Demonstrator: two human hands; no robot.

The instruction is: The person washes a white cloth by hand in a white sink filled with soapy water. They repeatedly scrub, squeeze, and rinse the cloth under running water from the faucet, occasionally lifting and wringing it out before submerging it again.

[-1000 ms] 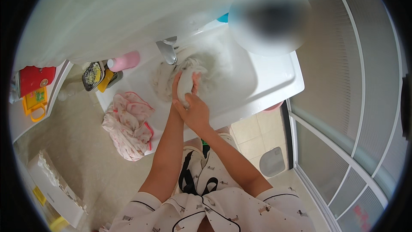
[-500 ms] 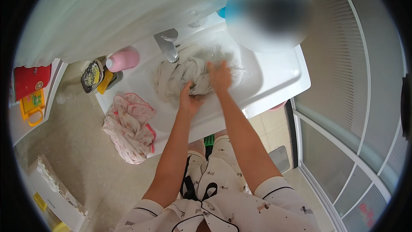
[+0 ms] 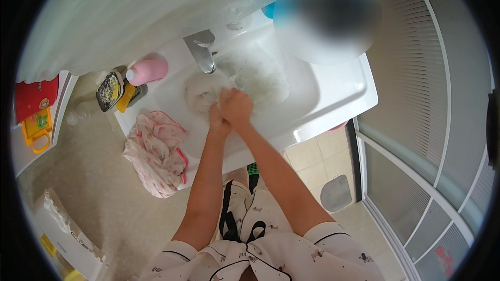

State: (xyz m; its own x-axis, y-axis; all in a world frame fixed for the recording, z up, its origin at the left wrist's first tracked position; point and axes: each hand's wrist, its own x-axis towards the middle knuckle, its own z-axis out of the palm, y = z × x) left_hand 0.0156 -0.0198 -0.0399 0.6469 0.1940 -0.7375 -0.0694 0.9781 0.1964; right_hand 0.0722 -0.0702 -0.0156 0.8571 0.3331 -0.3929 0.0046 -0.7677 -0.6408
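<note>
A wet whitish cloth (image 3: 203,93) lies bunched in the left part of the white sink (image 3: 333,109), in cloudy, sudsy water (image 3: 260,73). Both hands are closed around it close together, near the basin's front side. My left hand (image 3: 217,119) is lower and slightly to the left. Just above and to the right of it, my right hand (image 3: 237,106) covers much of the gripped part. The chrome faucet (image 3: 203,54) stands behind the cloth, with its spout over the basin.
A pink bottle (image 3: 148,72), a yellow item (image 3: 126,99) and a black-rimmed scrubber-like object (image 3: 110,91) are at the sink's left end. A pink-patterned cloth with red trim (image 3: 156,151) hangs over the front left corner. Right of the sink is a ribbed sliding door (image 3: 401,73).
My right hand has moved left and closed beside my left hand. The cloth has gathered into a smaller bunch at the left, uncovering murky water on the right.
</note>
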